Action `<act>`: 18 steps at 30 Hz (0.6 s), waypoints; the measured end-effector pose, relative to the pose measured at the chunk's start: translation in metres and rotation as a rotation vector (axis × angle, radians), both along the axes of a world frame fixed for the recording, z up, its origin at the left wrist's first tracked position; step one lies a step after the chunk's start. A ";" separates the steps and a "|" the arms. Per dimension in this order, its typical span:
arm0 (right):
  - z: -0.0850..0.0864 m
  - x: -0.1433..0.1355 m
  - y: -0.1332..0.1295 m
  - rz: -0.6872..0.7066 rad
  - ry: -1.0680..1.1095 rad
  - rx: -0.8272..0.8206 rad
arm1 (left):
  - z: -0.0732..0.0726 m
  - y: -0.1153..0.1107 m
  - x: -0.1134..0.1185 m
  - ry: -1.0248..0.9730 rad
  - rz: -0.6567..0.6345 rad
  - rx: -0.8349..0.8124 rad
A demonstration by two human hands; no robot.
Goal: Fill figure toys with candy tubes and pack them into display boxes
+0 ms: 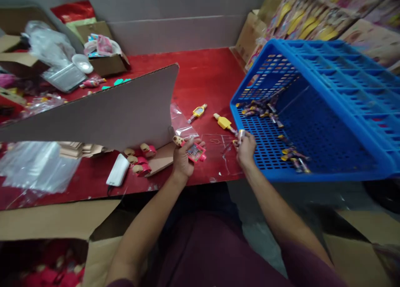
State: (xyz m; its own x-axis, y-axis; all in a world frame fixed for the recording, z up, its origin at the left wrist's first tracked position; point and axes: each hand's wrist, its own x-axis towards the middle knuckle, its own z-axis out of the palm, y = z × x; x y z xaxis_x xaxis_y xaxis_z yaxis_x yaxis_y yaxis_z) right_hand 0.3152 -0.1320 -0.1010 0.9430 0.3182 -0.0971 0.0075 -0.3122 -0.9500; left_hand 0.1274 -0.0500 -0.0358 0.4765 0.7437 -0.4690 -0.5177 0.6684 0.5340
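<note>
- Pink toy (pixel 196 152): held in left hand (pixel 184 157)
- Small tube (pixel 241 136): gripped by right hand (pixel 247 149), beside blue crate (pixel 325 177)
- Two yellow toys (pixel 223 122): on red tabletop (pixel 206 74)

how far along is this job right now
Partway, it seems. Two yellow pieces lie on the table with wrapped tubes at their ends, so those look done. The left hand holds a pink piece and the right hand a small tube, not joined yet. Pink pieces by the cardboard and loose tubes in the blue crate appear to be left.
</note>
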 end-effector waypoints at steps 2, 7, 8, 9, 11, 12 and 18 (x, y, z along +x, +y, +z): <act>0.005 -0.052 -0.015 0.168 0.012 0.072 | 0.008 0.002 -0.002 -0.011 0.067 0.004; 0.027 -0.132 -0.053 0.603 -0.292 0.250 | 0.025 -0.008 -0.011 -0.023 0.156 0.095; 0.031 -0.136 -0.055 0.627 -0.353 0.254 | 0.026 -0.011 -0.013 -0.015 0.169 0.110; 0.033 -0.137 -0.055 0.643 -0.416 0.259 | 0.026 -0.015 -0.014 -0.006 0.184 0.117; 0.036 -0.136 -0.053 0.676 -0.535 0.282 | 0.026 -0.022 -0.016 0.008 0.221 0.122; 0.036 -0.134 -0.051 0.693 -0.590 0.300 | 0.026 -0.026 -0.018 0.010 0.242 0.131; 0.031 -0.129 -0.051 0.747 -0.905 0.411 | 0.024 -0.040 -0.025 0.072 0.309 0.262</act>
